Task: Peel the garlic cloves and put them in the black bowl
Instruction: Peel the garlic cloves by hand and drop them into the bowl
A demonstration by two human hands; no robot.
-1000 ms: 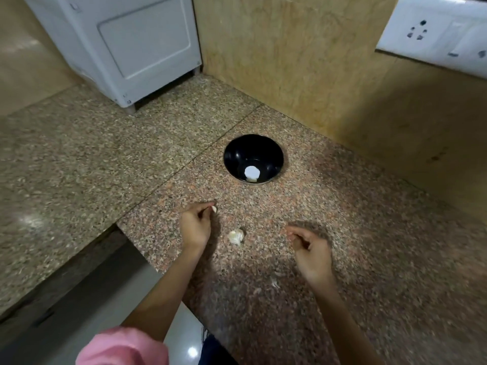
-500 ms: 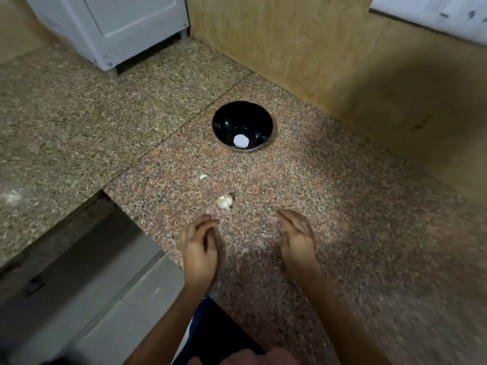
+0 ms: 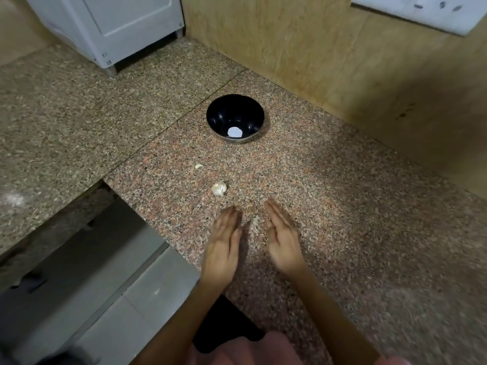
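In the black bowl (image 3: 234, 108) — white patch (image 3: 234, 132)

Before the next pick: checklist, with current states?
1. Left hand free: ok, open, holds nothing.
2. Right hand free: ok, open, holds nothing.
3. Garlic reachable: ok, it lies alone on the counter, just ahead of the left hand.
4. Bowl upright, path clear: ok.
5. White spot in the bowl is a peeled clove: cannot tell, may be glare.
6. Small piece is clove or skin: cannot tell.
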